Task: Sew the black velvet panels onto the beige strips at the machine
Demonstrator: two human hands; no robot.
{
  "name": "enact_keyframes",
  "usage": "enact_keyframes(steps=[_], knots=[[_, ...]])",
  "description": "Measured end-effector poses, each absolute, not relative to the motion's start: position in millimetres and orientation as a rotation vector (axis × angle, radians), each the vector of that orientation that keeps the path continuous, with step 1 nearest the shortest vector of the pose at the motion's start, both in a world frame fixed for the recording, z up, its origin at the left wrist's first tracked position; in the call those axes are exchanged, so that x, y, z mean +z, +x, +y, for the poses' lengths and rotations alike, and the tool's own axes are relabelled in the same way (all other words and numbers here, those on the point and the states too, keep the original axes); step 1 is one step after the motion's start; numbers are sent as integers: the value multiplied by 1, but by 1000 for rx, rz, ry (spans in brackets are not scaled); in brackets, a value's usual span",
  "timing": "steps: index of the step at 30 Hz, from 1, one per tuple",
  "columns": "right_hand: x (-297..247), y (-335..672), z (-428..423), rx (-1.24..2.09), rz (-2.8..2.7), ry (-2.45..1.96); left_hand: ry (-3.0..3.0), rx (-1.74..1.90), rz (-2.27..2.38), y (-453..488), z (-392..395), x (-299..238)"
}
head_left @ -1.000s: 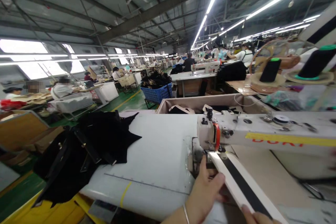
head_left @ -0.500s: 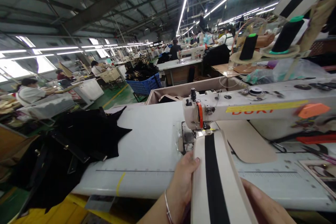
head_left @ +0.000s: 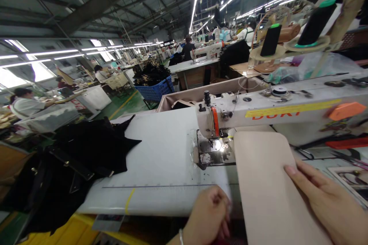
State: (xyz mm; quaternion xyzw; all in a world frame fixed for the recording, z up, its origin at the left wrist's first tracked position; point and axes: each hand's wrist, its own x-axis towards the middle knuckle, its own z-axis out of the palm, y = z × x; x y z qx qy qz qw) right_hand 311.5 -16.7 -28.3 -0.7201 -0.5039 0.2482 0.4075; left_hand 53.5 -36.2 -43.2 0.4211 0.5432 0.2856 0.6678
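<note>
My right hand [head_left: 324, 195] grips the right edge of a plain beige panel [head_left: 264, 176] with rounded corners, thumb on its upper face. The panel's far end lies beside the needle area, below the arm of a sewing machine [head_left: 287, 103]. My left hand [head_left: 208, 212] is apart from the panel, at the table's front edge, its fingers curled in; what they hold, if anything, is hidden. Between the hands and the machine head shows the metal needle plate [head_left: 214, 147], with no panel over it.
Black cut pieces with metal fittings [head_left: 86, 149] are heaped on the table's left. A pink-beige bin [head_left: 169, 103] stands behind the machine. Black thread cones [head_left: 271, 40] rise at the back right. Scissors [head_left: 349, 157] lie at right. Several people work farther off.
The black-striped white face held in both hands no longer shows; a plain beige panel is in my right hand, farther right. My left hand has let go and curled. The needle plate is uncovered.
</note>
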Motion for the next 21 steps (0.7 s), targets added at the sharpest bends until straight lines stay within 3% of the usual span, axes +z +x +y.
enact_keyframes(steps=[4, 8, 12, 21], knots=[[-44, 297, 11, 742, -1673, -1658, 1843, 965, 1459, 25, -10, -17], [-53, 244, 28, 573, -1866, -1580, 2494, 639, 1263, 27, 20, -14], [-54, 229, 23, 520, -1998, -1593, 2657, 408, 1283, 29, 40, -28], [-61, 233, 32, 289, -2037, -1726, 2776, 420, 1324, 22, 71, -40]])
